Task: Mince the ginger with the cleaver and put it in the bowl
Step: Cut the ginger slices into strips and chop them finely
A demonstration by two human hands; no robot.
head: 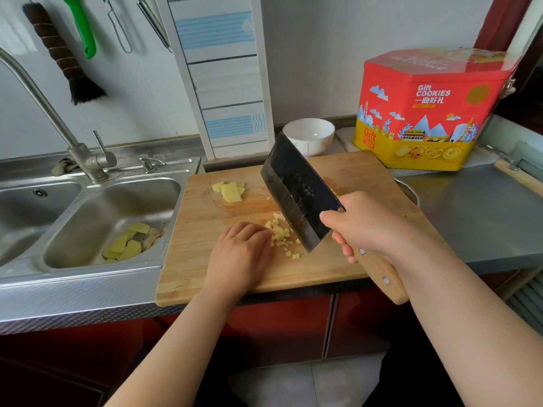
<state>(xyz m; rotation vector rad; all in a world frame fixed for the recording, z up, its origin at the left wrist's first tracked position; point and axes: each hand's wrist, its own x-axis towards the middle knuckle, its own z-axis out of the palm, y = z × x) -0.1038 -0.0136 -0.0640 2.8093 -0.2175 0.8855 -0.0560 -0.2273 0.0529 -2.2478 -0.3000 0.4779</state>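
A pile of small yellow ginger cubes (280, 234) lies mid-front on the wooden cutting board (338, 274). My left hand (241, 254) rests on the board just left of the pile, fingers bent, their tips hidden. My right hand (364, 224) grips the wooden handle of the dark cleaver (296, 189), whose blade is raised and tilted above the pile's right side. A few ginger slices (230, 190) lie at the board's far left. An empty white bowl (308, 136) stands behind the board.
A steel double sink (88, 201) lies left, with ginger peelings (129, 243) in its right basin and a tap (47, 113) behind. A red and yellow cookie tin (426, 113) stands back right. A steel pot rim (410, 192) peeks past the board's right edge.
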